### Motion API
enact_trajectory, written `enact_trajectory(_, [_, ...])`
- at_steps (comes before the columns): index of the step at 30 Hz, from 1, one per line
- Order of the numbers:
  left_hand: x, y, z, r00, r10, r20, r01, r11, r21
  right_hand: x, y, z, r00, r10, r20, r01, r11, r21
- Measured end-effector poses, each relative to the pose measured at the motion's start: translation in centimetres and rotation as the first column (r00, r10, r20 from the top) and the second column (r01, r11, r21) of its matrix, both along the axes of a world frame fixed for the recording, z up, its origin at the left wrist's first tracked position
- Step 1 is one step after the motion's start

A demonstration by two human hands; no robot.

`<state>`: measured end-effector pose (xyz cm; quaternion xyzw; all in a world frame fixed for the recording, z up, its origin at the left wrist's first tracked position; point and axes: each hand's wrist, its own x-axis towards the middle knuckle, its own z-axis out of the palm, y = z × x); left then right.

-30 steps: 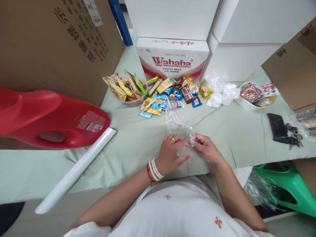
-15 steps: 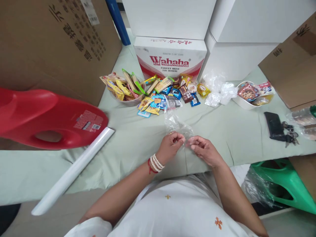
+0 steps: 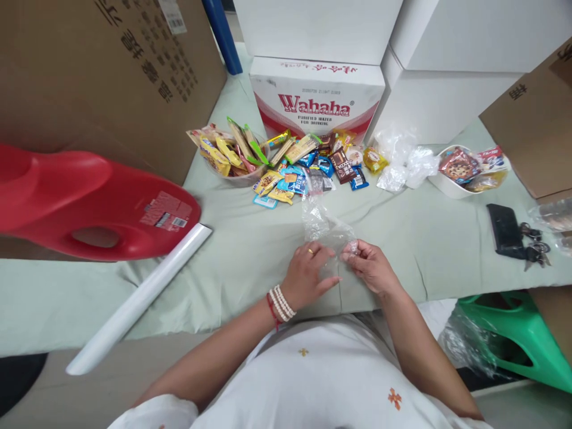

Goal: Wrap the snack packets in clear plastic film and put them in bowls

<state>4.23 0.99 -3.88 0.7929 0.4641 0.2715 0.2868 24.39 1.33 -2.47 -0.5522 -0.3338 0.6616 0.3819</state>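
Note:
A crumpled clear plastic bag [image 3: 322, 225] lies on the pale green cloth [image 3: 250, 256] in front of me. My left hand [image 3: 308, 273], with a ring and white bead bracelets, rests flat on the bag's near end, fingers stretched. My right hand [image 3: 370, 267] pinches the bag's right edge between thumb and fingers. Beyond the bag lies a heap of small wrapped snacks [image 3: 304, 162], some in a bowl [image 3: 236, 177].
A red plastic stool [image 3: 89, 205] lies on its side at left, beside a white roll [image 3: 138, 298]. Cardboard boxes and a Wahaha box [image 3: 315, 98] stand behind. A white bowl of snacks [image 3: 451, 185], a phone [image 3: 504, 229] with keys [image 3: 536, 250] and a green stool [image 3: 518, 333] are at right.
My left hand was flat on the bag, curled into a pinch half a second ago, and now lies flat again. My right hand keeps its pinch on the bag's edge.

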Motion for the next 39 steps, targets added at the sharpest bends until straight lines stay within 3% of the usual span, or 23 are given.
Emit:
enact_trajectory(3, [0.7,0.3,0.0,1.000,0.003,-0.001,-0.004,0.997,-0.080,-0.2,0.1,0.3,1.000,0.006,-0.020,-0.006,1.000,0.008])
enact_trajectory(8, [0.7,1.3,0.1,0.970,0.057,0.237,0.007,0.966,-0.260,-0.1,0.0,0.3,1.000,-0.024,-0.016,0.024,1.000,0.017])
enact_trajectory(12, [0.4,1.5,0.3,0.977,0.042,0.211,0.009,0.972,-0.236,0.2,-0.2,0.0,0.999,-0.036,-0.041,0.037,0.999,0.012])
enact_trajectory(16, [0.9,1.1,0.4,0.998,0.053,0.037,-0.048,0.989,-0.140,0.1,-0.3,0.0,0.997,-0.039,-0.073,0.038,0.999,-0.006])
enact_trajectory(19, [1.4,1.0,0.4,0.998,0.039,-0.039,-0.045,0.987,-0.153,0.1,-0.1,0.3,0.995,-0.039,-0.095,0.038,0.999,-0.014])
enact_trajectory(24, [1.6,1.5,0.2,0.995,0.056,0.086,-0.034,0.972,-0.232,0.6,-0.7,0.2,0.998,-0.015,-0.069,0.018,0.999,0.042])
enact_trajectory(30, [1.4,1.7,0.3,0.987,0.007,0.163,0.029,0.975,-0.219,0.6,-1.8,-0.8,0.993,0.042,0.113,-0.063,0.980,0.190])
enact_trajectory(39, [0.0,2.3,0.8,0.935,0.163,0.314,-0.039,0.930,-0.366,0.8,-1.3,-0.8,0.994,-0.046,0.101,0.038,0.997,0.070])
